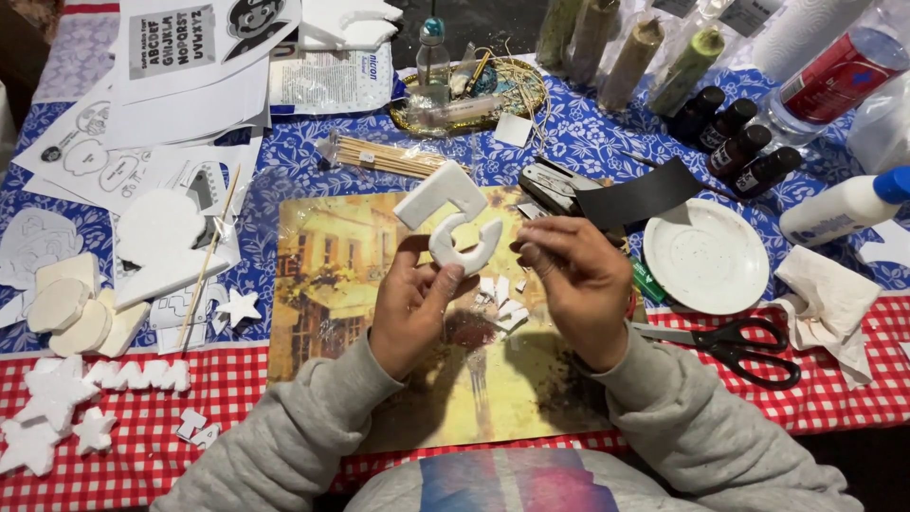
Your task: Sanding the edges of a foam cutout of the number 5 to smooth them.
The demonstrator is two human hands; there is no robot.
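My left hand [409, 303] holds up a white foam cut-out [453, 216] with a blocky top and a curved hook below, pinched by thumb and fingers at its lower part. My right hand [575, 284] hovers just right of the piece with fingers curled toward it; what it pinches, if anything, is too small to tell. Both hands are above a yellowish picture mat [322, 284] with small white foam scraps [500, 301] lying on it.
Black-handled scissors [739, 343] and a white plate [706, 256] lie to the right, with dark paint bottles [735, 142] and a glue bottle [844, 207] behind. Wooden skewers [384, 156], printed sheets [171, 104] and foam stars [57, 408] sit left on the checked cloth.
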